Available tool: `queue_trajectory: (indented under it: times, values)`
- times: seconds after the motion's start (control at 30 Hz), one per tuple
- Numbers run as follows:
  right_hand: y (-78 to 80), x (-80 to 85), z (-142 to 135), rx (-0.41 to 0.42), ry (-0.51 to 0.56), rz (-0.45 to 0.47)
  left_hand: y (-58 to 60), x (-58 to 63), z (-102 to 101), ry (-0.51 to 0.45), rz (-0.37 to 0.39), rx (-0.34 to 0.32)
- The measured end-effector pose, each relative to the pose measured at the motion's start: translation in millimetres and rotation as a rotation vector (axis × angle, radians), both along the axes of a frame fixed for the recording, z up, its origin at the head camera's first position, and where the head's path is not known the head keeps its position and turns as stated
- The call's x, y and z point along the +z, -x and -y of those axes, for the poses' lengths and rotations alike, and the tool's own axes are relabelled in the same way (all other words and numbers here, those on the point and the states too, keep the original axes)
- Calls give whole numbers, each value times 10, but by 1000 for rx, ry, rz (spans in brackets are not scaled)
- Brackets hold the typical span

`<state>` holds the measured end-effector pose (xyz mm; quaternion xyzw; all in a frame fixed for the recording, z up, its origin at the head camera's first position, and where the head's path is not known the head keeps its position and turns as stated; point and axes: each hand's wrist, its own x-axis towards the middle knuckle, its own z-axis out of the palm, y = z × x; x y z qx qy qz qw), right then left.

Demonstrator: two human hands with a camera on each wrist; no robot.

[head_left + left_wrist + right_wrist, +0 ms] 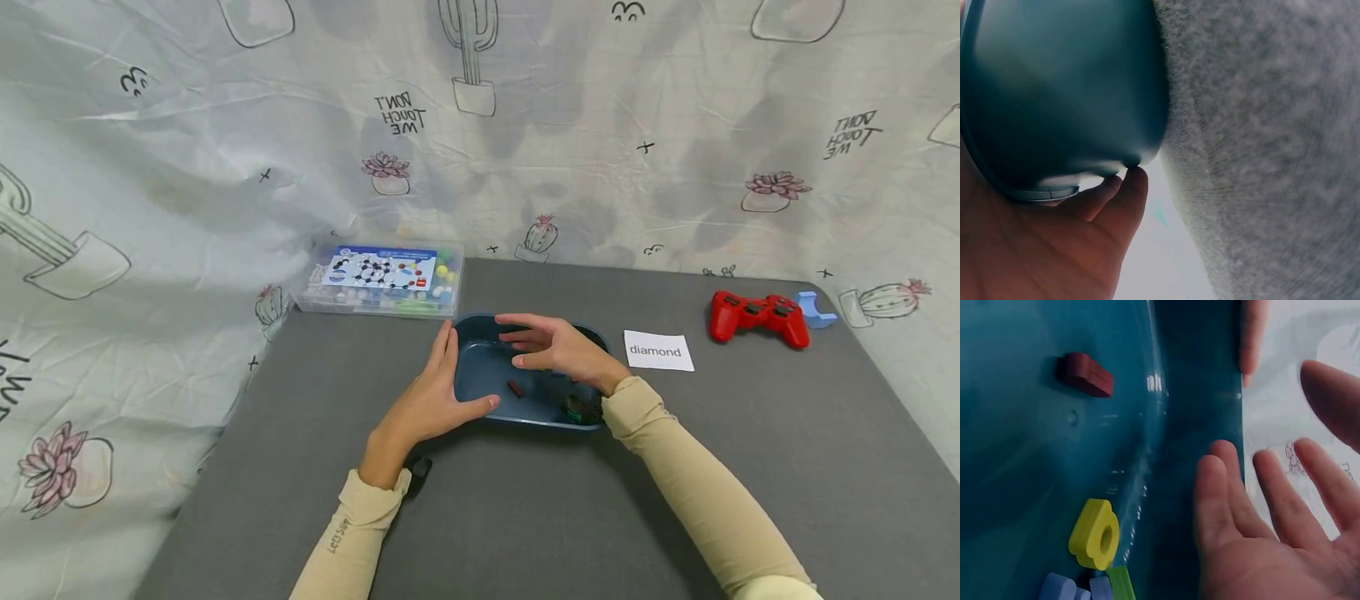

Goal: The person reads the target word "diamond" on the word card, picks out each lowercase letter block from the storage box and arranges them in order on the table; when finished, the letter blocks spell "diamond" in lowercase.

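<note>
A dark blue plastic bin [476,375] stands on the grey table. My left hand [423,400] holds its left end, thumb at the near rim and fingers along the outer wall; in the left wrist view the fingertips touch that wall. Over the bin's right half hovers my right hand [566,350], fingers parted and slightly bent, holding nothing. Inside lies a small dark red piece [1088,375]. A yellow piece with a hole [1092,534] sits nearer the wall, beside blue pieces [1057,587] and a green piece [1121,584]. A dark object [581,408] is in the bin's near right corner.
Behind on the left is a clear plastic case [382,292] with a molecule picture on its label. To the bin's right lie a card [658,350] reading "diamond", a red game controller [757,317] and a light blue piece [813,308]. Printed cloth [570,142] hangs behind the table.
</note>
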<state>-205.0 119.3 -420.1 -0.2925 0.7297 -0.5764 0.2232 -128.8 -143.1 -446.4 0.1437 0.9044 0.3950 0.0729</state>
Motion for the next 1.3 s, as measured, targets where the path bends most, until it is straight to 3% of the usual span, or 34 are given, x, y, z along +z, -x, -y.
queue_trajectory:
  times: [0.27, 0.67, 1.0, 1.3]
  values:
    - [23, -65, -8, 104, -151, 3, 20, 3, -1, -8, 0, -11]
    - [62, -84, 13, 295, -309, -132, 14, 21, 16, -4, 1, -19]
    - [62, -115, -9, 356, -351, -243, -4, 11, 10, 10, -13, -16]
    - [49, -92, 7, 318, -400, -310, -7, 38, 6, 3, -14, -12]
